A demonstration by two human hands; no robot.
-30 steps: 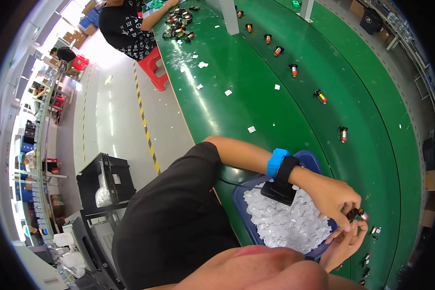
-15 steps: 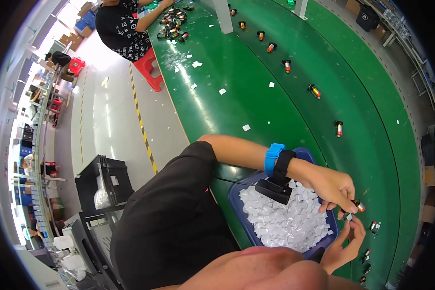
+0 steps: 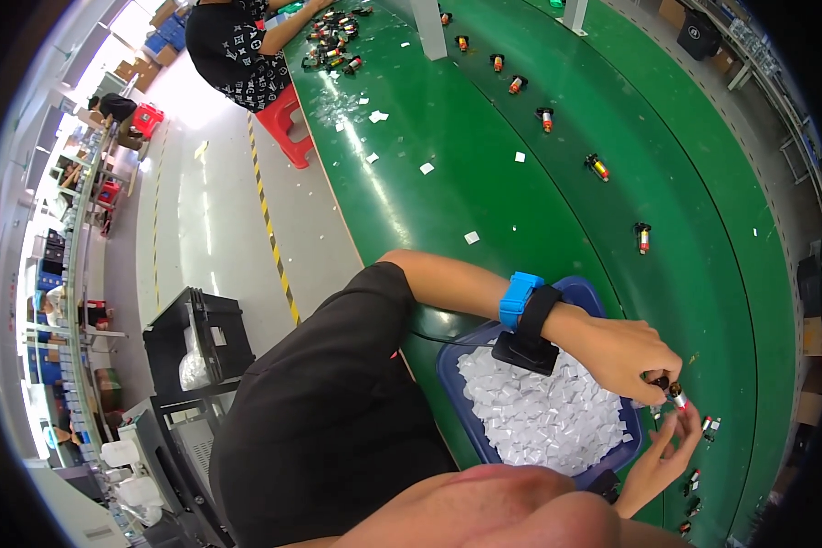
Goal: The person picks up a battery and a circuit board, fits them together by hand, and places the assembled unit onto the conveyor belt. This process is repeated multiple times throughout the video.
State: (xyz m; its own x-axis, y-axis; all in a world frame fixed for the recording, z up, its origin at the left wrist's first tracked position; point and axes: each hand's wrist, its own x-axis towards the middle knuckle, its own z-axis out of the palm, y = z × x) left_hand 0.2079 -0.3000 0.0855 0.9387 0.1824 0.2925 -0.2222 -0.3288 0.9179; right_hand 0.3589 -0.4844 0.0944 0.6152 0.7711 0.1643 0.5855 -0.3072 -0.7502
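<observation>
My left hand [image 3: 626, 358], its wrist wearing a blue band and a black strap, pinches a small cylindrical part [image 3: 677, 395] with a black end and a red and silver body. Curled up from below, my right hand [image 3: 662, 461] has its fingertips at the part's lower end. Part of the piece is hidden by the fingers. Left of both hands, a blue tray [image 3: 449, 376] holds a heap of small white squares [image 3: 543, 411]. A black box-shaped device [image 3: 526, 354] on my left wrist, with a cable, hangs over the heap.
Similar parts [image 3: 643, 238] lie spaced in a line along the green table [image 3: 447, 292], with more near my right hand. Loose white squares [image 3: 471, 237] are scattered on it. A co-worker [image 3: 237, 55] sits beside a pile of parts [image 3: 333, 38]. A black crate [image 3: 196, 338] stands at left.
My left hand has turned over the part and shifted slightly. The part now points downward toward my right fingers, where a white square showed before.
</observation>
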